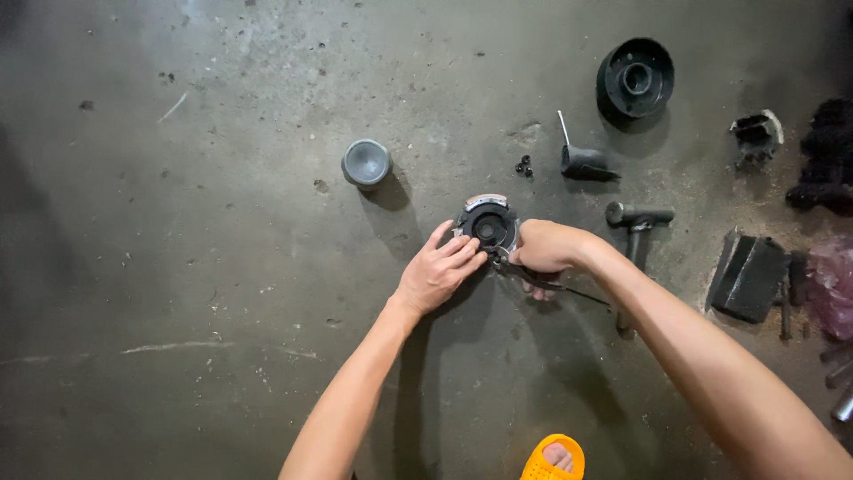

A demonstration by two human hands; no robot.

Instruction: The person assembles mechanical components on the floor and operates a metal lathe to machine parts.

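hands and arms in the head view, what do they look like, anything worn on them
Both arms are bare from the frame edge to the wrists: no sleeves, gloves, watch or bands show. The left hand and right hand show no rings that can be made out.
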